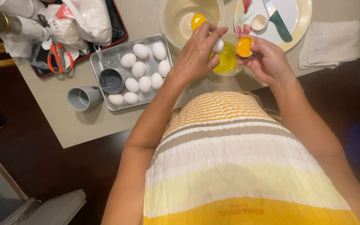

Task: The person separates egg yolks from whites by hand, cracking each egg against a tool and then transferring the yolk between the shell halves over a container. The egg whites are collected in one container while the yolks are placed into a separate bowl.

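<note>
A matte beige surface [63, 112] is seen from above, with dark wooden floor [42, 162] around its edges. At far left a black tray [119, 31] is loaded with soft plastic bags and red-handled scissors [57, 56]. Beside it a grey cup [83, 98] lies tipped over, touching a shallow metal pan [105, 56] in which smooth white eggs [140, 68] and a second grey cup are held. Further right, a clear glass bowl [173, 16] is partly hidden by the left hand [196, 54], whose fingers are closed on what seems to be an eggshell piece [218, 46]. Below, a small glass bowl of yolks [226, 60] is placed. The right hand [267, 60] is clamped on a shell half with yolk [244, 46]. Behind lie a flowered plate [301, 21], carrying a green-handled knife [276, 20], and a folded cloth [334, 39].
</note>
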